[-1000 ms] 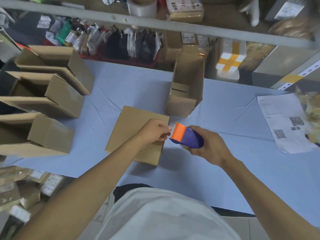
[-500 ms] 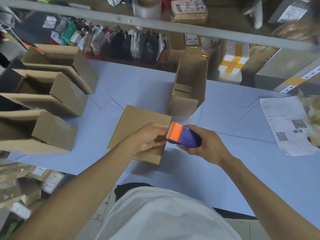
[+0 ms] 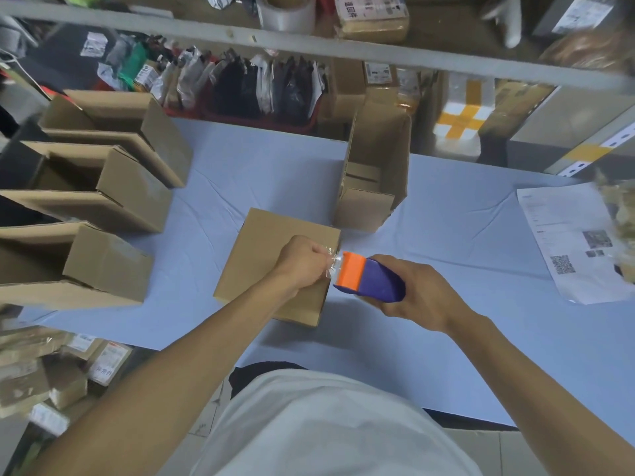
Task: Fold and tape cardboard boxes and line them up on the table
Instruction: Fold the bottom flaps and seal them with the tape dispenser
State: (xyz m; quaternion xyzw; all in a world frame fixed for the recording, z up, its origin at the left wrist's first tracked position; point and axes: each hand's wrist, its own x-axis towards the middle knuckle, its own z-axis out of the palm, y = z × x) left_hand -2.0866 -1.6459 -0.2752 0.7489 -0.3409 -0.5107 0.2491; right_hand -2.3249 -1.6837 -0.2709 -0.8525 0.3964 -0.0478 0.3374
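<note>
Left hand [image 3: 302, 261] pinches tape end, right hand [image 3: 419, 293] grips dispenser [image 3: 369, 278] over untaped box [image 3: 275, 266]; four boxes, probably finished, beyond.

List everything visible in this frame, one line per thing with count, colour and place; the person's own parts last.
closed box: 1, brown, centre of the table, under the left hand
open boxes in a row: 3, brown, left side
open box: 1, brown, far centre
tape dispenser: 1, purple with orange front, held right of the closed box
clear tape: 1 strip, between dispenser and left hand
printed sheet: 1, white, right side
table: 1, light blue cover
left hand: pinches the tape end
right hand: grips the dispenser
shirt: white, bottom centre
</note>
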